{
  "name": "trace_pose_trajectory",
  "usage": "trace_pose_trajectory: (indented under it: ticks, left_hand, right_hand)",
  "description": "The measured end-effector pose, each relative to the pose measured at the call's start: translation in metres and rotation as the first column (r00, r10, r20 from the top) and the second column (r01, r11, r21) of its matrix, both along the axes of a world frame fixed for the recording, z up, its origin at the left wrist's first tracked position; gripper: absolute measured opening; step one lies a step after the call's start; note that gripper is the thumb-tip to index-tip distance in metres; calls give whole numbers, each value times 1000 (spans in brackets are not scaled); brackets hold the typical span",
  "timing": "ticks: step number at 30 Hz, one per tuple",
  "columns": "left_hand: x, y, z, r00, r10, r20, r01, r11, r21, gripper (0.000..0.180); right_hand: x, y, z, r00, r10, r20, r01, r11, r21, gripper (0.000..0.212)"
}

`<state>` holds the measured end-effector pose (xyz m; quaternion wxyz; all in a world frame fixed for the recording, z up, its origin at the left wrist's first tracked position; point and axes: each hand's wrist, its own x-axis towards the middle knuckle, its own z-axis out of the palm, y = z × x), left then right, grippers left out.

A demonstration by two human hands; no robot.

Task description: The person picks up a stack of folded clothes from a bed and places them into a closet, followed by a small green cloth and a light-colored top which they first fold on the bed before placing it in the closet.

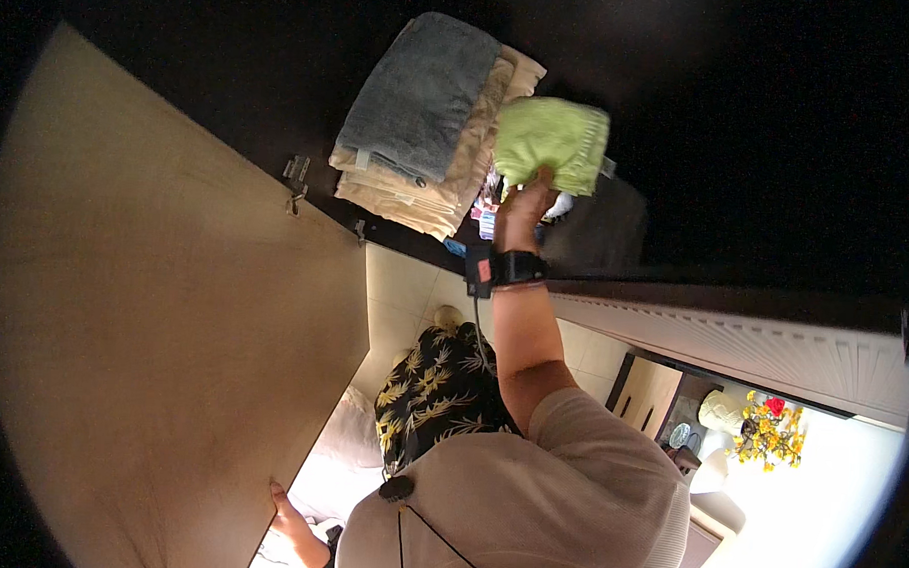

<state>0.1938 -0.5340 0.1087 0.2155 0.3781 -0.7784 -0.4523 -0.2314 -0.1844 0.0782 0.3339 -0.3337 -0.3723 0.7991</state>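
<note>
My right hand (525,204) reaches up into a dark cabinet and grips the near edge of a folded light green towel (552,137). Its thumb lies over the cloth, and the other fingers are hidden beneath. Just left of the green towel is a stack of folded beige towels (407,197), with a grey-blue towel (421,93) folded on top. Low on the left, my left hand (288,519) is closed on the edge of the open wooden cabinet door (163,324); part of its fingers is hidden.
Metal hinges (296,183) join the door to the cabinet. Small colourful packets (487,220) lie under my right hand, beside a dim grey shape (602,224). A white ribbed panel (772,355) extends to the right. Beyond it stand yellow flowers (770,435) and a lamp (710,473).
</note>
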Motion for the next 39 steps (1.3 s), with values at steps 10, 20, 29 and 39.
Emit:
trace_pose_trajectory:
  ticks: [10,20,29,39]
  left_hand:
    - [-13,13,23,961,210,177,-226,971,74,32]
    - [-15,9,32,967,178,184,-210,962,176,47]
    - [-22,15,34,971,160,179,-191,966,172,54]
    - [-5,-11,2,998,56,-27,-50,979,198,60]
  right_hand:
    - [-10,27,-98,982,-88,166,98,994,-55,37]
    - [-36,33,-96,956,-217,198,259,940,-222,58]
    - [-31,56,-125,964,-239,117,257,950,-175,68]
    - [11,-2,-131,853,-73,516,126,990,-68,71]
